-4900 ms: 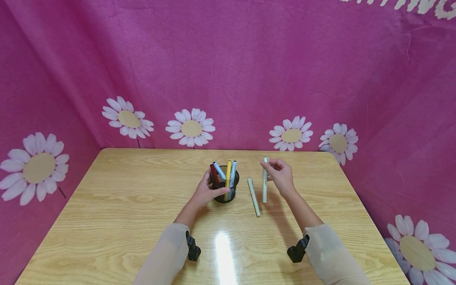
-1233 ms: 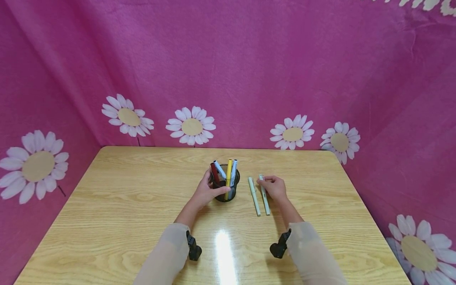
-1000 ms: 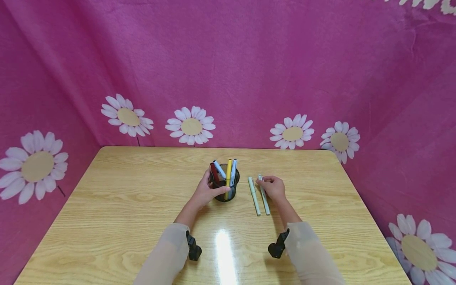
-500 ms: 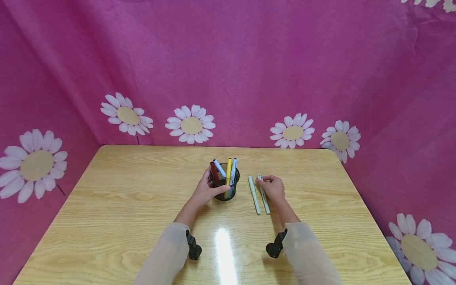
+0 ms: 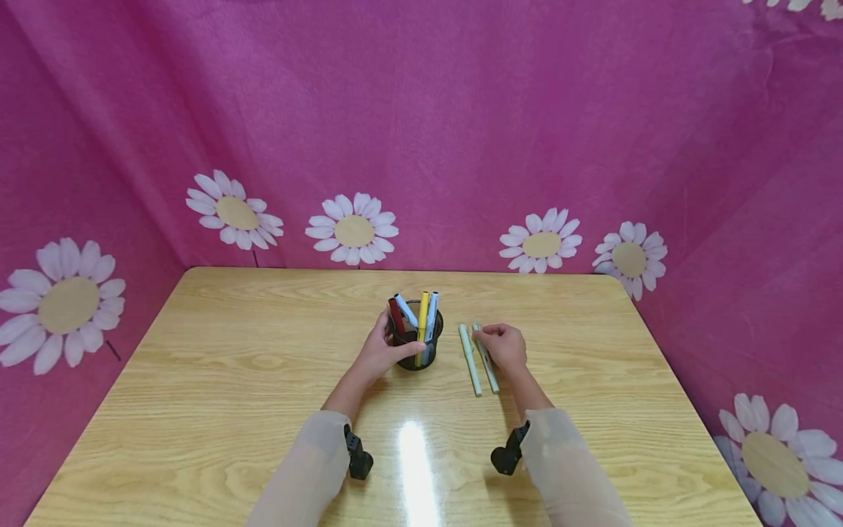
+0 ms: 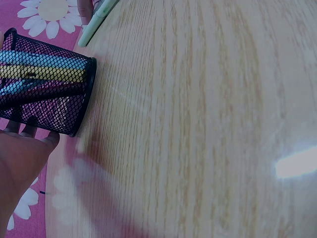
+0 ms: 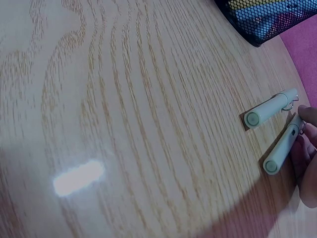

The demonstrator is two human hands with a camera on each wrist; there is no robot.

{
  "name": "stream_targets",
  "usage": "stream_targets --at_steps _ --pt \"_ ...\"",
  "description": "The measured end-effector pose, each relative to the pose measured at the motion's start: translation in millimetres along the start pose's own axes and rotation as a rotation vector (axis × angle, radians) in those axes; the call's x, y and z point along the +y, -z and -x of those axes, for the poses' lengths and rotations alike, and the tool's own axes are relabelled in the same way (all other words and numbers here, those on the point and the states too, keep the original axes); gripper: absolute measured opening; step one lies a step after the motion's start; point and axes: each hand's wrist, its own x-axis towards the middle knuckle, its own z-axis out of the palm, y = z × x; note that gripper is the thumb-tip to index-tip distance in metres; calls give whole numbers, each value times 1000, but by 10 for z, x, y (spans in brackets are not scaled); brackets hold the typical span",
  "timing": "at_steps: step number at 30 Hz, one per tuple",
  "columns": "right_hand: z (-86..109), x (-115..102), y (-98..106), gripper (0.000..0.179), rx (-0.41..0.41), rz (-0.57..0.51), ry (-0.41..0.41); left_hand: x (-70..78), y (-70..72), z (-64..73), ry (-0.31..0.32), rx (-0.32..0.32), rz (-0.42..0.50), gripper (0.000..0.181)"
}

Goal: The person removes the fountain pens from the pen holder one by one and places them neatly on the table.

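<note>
My left hand [image 5: 382, 354] grips a black mesh pen holder [image 6: 74, 106], fingers at its far left side and thumb across the front. Inside it stand a dark red pen [image 5: 396, 315], a yellow pen [image 5: 424, 311] and two light blue pens [image 5: 432, 313]. To the right, my right hand [image 5: 506, 347] pinches a pale green pen [image 7: 281, 149] near its capped end. This pen lies along the tabletop beside a second pale green pen [image 7: 270, 110], their cap ends close together and pointing away from me.
The wooden table [image 5: 250, 366] carries a bright light reflection [image 5: 416, 468] near its front. A pink cloth [image 5: 448, 132] with printed daisies hangs behind and at both sides. A small black camera sits on each wrist, over pale sleeves [image 5: 296, 468].
My right hand has lowered its pale green pen from upright to lying beside the other one. Lately that pen's cap end has shifted slightly left. The left hand stays on the pen holder.
</note>
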Motion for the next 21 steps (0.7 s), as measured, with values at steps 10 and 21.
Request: stream_targets --at_steps 10,21 --pt "22 -36 0 34 -5 48 -3 5 9 -4 -5 -2 0 100" --pt "26 -11 24 32 -21 -8 28 0 -3 -5 2 -5 3 100"
